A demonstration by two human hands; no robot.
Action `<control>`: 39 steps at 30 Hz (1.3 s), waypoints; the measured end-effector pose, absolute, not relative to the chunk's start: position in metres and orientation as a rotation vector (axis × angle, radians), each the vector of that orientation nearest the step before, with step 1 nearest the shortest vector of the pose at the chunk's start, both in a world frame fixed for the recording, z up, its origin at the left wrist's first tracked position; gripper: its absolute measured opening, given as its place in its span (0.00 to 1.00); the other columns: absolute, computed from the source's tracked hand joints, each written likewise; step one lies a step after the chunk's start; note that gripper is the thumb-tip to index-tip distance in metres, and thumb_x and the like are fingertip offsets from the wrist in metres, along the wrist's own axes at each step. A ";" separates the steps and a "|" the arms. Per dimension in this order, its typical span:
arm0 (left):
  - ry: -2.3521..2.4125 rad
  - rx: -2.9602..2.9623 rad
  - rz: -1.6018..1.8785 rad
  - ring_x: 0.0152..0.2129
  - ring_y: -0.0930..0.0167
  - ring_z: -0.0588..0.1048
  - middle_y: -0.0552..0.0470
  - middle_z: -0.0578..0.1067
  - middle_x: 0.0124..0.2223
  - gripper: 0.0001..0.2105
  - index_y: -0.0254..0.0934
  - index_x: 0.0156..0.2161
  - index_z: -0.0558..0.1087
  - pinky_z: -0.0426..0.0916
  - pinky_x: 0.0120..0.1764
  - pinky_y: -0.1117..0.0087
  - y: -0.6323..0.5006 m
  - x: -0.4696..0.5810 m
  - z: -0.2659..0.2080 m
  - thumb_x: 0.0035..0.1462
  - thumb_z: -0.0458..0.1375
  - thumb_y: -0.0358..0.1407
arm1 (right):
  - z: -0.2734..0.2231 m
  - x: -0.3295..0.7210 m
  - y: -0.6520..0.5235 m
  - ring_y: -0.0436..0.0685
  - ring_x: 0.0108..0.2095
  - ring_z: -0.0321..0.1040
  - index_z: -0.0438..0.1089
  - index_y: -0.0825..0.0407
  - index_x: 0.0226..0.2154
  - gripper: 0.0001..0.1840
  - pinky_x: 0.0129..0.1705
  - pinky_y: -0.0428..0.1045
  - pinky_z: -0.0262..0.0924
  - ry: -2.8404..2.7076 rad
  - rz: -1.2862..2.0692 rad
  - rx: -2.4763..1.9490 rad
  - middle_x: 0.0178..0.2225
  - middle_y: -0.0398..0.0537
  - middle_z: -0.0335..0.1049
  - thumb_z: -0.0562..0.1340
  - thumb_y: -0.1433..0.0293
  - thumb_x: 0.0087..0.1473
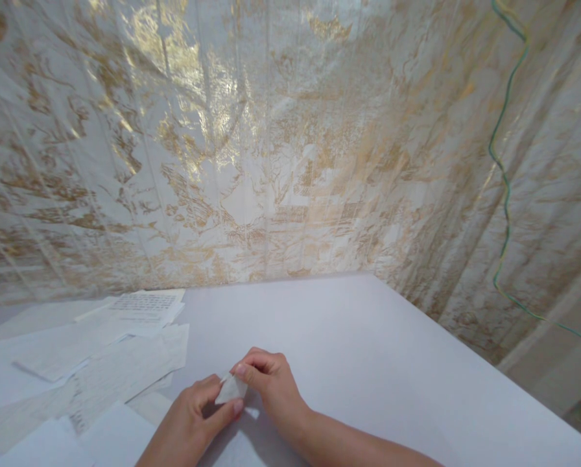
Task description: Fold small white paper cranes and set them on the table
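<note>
With the clock face centred on the hands, a small piece of paper is held at its middle, low in the view and left of centre. Its lower left side is gripped by the left hand, at eight o'clock, with thumb and fingers nearly closed on it. Its upper edge is pinched by the right hand, at two o'clock, between thumb and curled fingers. Whether the white tabletop is touched by the paper cannot be told. Room for moving is offered by the tabletop from twelve round to three o'clock. It is bounded by a straight back edge at twelve, met by a wall covering patterned in gold, and by a slanting side edge, run from a corner at two to just past three. The side from eight to eleven is taken up by overlapped loose papers, some marked with lines of writing. Beyond the side edge, a thin green and yellow cable is hung from one down to three o'clock.
</note>
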State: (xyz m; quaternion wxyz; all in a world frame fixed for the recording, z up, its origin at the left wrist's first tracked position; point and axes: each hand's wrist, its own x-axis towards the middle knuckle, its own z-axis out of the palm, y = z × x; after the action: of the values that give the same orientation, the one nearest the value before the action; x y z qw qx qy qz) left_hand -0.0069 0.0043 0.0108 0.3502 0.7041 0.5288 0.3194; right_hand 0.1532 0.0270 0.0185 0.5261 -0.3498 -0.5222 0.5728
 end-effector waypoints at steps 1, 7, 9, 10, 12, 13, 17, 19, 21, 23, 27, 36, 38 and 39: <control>1.364 1.824 0.822 0.28 0.65 0.72 0.54 0.73 0.27 0.19 0.38 0.24 0.73 0.64 0.33 0.70 0.004 -0.007 0.011 0.55 0.57 0.51 | 0.019 0.153 0.027 0.53 0.26 0.58 0.77 0.52 0.19 0.15 0.32 0.49 0.52 -1.249 1.373 -0.836 0.22 0.44 0.65 0.70 0.57 0.43; 1.348 1.739 0.792 0.25 0.68 0.68 0.55 0.71 0.26 0.17 0.37 0.27 0.74 0.61 0.27 0.72 0.007 -0.007 0.003 0.54 0.57 0.50 | 0.018 0.151 0.026 0.52 0.24 0.57 0.75 0.52 0.18 0.20 0.30 0.48 0.53 -1.206 1.426 -0.839 0.19 0.44 0.63 0.69 0.52 0.43; 1.336 1.724 0.785 0.26 0.68 0.69 0.54 0.72 0.27 0.16 0.38 0.30 0.75 0.61 0.27 0.72 0.007 -0.006 0.003 0.55 0.57 0.49 | 0.018 0.151 0.027 0.51 0.23 0.56 0.74 0.53 0.18 0.24 0.29 0.48 0.52 -1.191 1.456 -0.842 0.18 0.43 0.63 0.68 0.49 0.43; 1.343 1.729 0.787 0.26 0.67 0.70 0.54 0.73 0.27 0.16 0.38 0.30 0.76 0.61 0.27 0.72 0.006 -0.006 0.004 0.55 0.57 0.50 | 0.018 0.151 0.028 0.51 0.22 0.56 0.73 0.54 0.19 0.26 0.29 0.48 0.52 -1.196 1.462 -0.841 0.18 0.43 0.63 0.67 0.47 0.44; 1.367 1.742 0.812 0.27 0.66 0.72 0.53 0.75 0.28 0.17 0.38 0.29 0.75 0.64 0.30 0.70 0.004 -0.006 0.006 0.55 0.57 0.50 | 0.019 0.152 0.030 0.51 0.23 0.57 0.74 0.54 0.22 0.27 0.30 0.48 0.52 -1.216 1.454 -0.828 0.20 0.44 0.64 0.66 0.46 0.46; 1.374 1.737 0.834 0.28 0.65 0.72 0.53 0.75 0.28 0.17 0.38 0.29 0.75 0.66 0.32 0.69 0.003 -0.006 0.007 0.55 0.57 0.51 | 0.019 0.153 0.032 0.51 0.23 0.57 0.74 0.54 0.24 0.26 0.30 0.48 0.53 -1.220 1.439 -0.814 0.20 0.43 0.64 0.67 0.46 0.46; 1.405 1.664 0.951 0.22 0.68 0.70 0.55 0.74 0.23 0.18 0.39 0.25 0.74 0.65 0.30 0.70 0.001 -0.004 0.009 0.54 0.58 0.51 | 0.018 0.155 0.038 0.49 0.23 0.56 0.72 0.51 0.30 0.21 0.28 0.46 0.51 -1.160 1.400 -0.744 0.22 0.38 0.63 0.73 0.53 0.40; 1.410 1.611 0.987 0.20 0.70 0.66 0.57 0.71 0.21 0.17 0.39 0.23 0.73 0.64 0.27 0.71 0.002 -0.003 0.009 0.52 0.59 0.50 | 0.016 0.156 0.040 0.49 0.22 0.55 0.70 0.51 0.27 0.20 0.28 0.46 0.50 -1.159 1.400 -0.738 0.21 0.38 0.63 0.74 0.56 0.39; 1.378 1.569 0.986 0.20 0.71 0.66 0.58 0.70 0.20 0.17 0.38 0.25 0.74 0.64 0.27 0.71 0.003 -0.003 0.008 0.51 0.60 0.51 | 0.016 0.156 0.041 0.49 0.22 0.55 0.69 0.51 0.24 0.19 0.28 0.46 0.51 -1.168 1.414 -0.732 0.20 0.38 0.63 0.74 0.57 0.40; 1.346 1.568 0.979 0.22 0.69 0.68 0.57 0.72 0.22 0.17 0.38 0.26 0.75 0.66 0.30 0.71 0.005 -0.005 0.007 0.51 0.60 0.51 | 0.015 0.156 0.042 0.49 0.22 0.56 0.69 0.50 0.24 0.19 0.29 0.46 0.51 -1.163 1.441 -0.700 0.20 0.37 0.64 0.75 0.57 0.38; 1.370 1.592 1.011 0.28 0.65 0.72 0.54 0.76 0.26 0.17 0.39 0.26 0.76 0.67 0.35 0.70 0.009 -0.011 0.005 0.51 0.60 0.52 | 0.014 0.157 0.040 0.50 0.23 0.60 0.70 0.51 0.24 0.21 0.30 0.47 0.53 -1.199 1.536 -0.668 0.22 0.39 0.67 0.76 0.56 0.36; 1.300 1.581 0.945 0.28 0.66 0.71 0.55 0.74 0.26 0.18 0.38 0.25 0.73 0.65 0.32 0.71 0.009 -0.008 -0.004 0.52 0.59 0.52 | 0.016 0.164 0.038 0.51 0.24 0.55 0.69 0.52 0.18 0.26 0.31 0.49 0.49 -1.389 1.296 -0.827 0.20 0.42 0.62 0.67 0.47 0.48; 1.304 1.553 0.970 0.25 0.68 0.69 0.56 0.72 0.24 0.18 0.38 0.24 0.72 0.64 0.30 0.72 0.009 -0.008 -0.006 0.52 0.59 0.51 | 0.019 0.165 0.037 0.52 0.25 0.55 0.70 0.52 0.19 0.25 0.32 0.49 0.50 -1.436 1.268 -0.820 0.21 0.42 0.63 0.67 0.48 0.49; 1.312 1.556 0.973 0.25 0.68 0.69 0.57 0.72 0.24 0.18 0.38 0.24 0.73 0.64 0.29 0.72 0.009 -0.008 -0.007 0.52 0.59 0.51 | 0.020 0.166 0.037 0.52 0.25 0.56 0.71 0.52 0.19 0.24 0.33 0.49 0.50 -1.465 1.240 -0.813 0.22 0.42 0.63 0.67 0.49 0.49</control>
State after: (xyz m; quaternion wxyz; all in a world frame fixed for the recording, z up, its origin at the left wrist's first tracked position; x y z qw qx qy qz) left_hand -0.0082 0.0094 -0.0068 0.4285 0.6231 0.5256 0.3897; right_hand 0.1657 0.0366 0.0201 0.5043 -0.3366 -0.6070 0.5138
